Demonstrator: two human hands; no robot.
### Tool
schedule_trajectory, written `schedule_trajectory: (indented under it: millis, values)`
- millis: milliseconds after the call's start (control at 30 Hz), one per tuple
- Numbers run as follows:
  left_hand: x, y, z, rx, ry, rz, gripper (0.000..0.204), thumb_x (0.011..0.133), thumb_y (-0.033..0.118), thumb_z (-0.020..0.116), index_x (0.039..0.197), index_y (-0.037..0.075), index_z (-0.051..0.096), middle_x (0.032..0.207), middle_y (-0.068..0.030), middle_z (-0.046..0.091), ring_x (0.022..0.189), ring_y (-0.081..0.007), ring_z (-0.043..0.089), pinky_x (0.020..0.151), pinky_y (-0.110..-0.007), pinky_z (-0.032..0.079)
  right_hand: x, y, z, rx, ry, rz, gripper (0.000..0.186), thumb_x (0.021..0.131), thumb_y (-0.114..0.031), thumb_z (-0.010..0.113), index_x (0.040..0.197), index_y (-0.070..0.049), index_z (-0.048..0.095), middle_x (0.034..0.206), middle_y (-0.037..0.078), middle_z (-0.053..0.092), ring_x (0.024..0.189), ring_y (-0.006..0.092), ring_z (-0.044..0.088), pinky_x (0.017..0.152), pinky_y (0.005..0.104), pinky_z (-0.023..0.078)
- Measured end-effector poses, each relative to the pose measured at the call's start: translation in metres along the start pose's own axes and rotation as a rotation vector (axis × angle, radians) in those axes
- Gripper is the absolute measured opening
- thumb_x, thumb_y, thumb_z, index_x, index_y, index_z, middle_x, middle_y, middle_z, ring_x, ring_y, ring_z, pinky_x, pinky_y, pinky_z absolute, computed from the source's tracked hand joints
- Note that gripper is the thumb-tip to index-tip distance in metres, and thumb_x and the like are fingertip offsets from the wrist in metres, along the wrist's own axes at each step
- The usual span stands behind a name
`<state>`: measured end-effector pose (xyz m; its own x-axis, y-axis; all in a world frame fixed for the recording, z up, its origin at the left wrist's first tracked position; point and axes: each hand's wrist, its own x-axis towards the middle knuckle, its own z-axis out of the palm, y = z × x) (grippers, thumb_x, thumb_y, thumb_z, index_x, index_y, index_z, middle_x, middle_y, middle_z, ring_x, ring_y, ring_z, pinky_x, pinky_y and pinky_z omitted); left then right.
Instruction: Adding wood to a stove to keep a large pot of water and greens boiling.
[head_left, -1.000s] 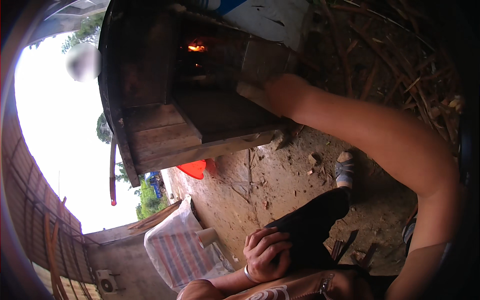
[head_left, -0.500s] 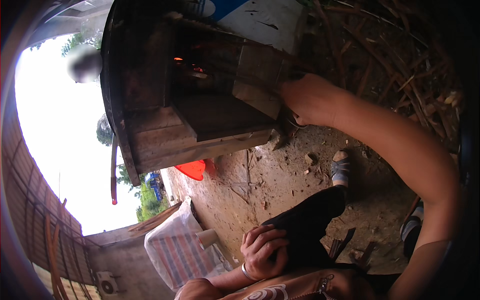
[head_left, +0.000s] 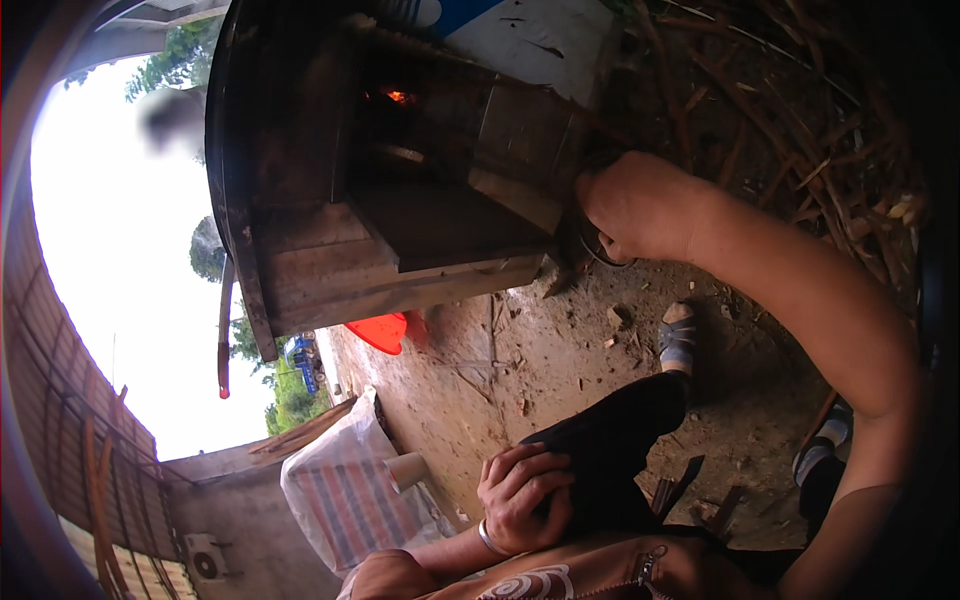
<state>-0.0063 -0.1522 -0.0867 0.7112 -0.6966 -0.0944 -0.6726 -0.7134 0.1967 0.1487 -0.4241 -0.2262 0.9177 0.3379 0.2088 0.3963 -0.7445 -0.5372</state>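
Observation:
My right hand [head_left: 640, 205] is closed beside the stove mouth, gripping what looks like fire tongs [head_left: 606, 258]. A curved metal loop shows below the fingers, and the rest of the tool is lost in shadow. In front of it stands the soot-dark stove [head_left: 310, 245], where embers [head_left: 400, 97] glow orange deep in the opening. A flat dark plate [head_left: 450, 228] lies at the mouth. My left hand [head_left: 525, 490], with a bracelet on its wrist, rests loosely curled on my dark trouser leg [head_left: 620, 430]; nothing shows in it.
Sticks and brushwood [head_left: 790, 130] lie heaped at the right. A red plastic basin [head_left: 378, 333] sits on the dirt floor [head_left: 580, 350] behind the stove. A striped, plastic-covered thing [head_left: 350, 500] stands at lower left. Wood scraps [head_left: 685, 490] lie by my legs.
My right hand has drawn slightly away from the stove, to the right, and more of the loop shows. The left hand stays on my leg. The embers' glow looks different.

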Motion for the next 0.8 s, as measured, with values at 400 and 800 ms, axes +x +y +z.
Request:
schedule_trajectory:
  millis: [400,800]
  values:
    - [0.002,-0.002,-0.001,-0.016,0.010,0.017,0.015,0.065,0.005,0.066,0.080,0.010,0.067,0.092,-0.0057,0.069,0.092,-0.0280,0.063,0.081,-0.039,0.048,-0.018,-0.001,-0.028,0.094,0.017,0.067,0.039,0.068,-0.027,0.073,0.086,0.003,0.055,0.070,0.018,0.063,0.073,0.0371,0.065,0.071,0.0425,0.054]
    - [0.003,0.002,0.000,-0.019,-0.002,0.022,0.016,0.066,0.005,0.066,0.081,0.010,0.067,0.092,-0.0058,0.069,0.092,-0.0280,0.063,0.083,-0.038,0.048,-0.049,0.004,-0.038,0.159,0.074,0.083,0.041,0.068,-0.029,0.074,0.082,0.003,0.053,0.067,0.018,0.062,0.068,0.0362,0.064,0.067,0.0426,0.053]
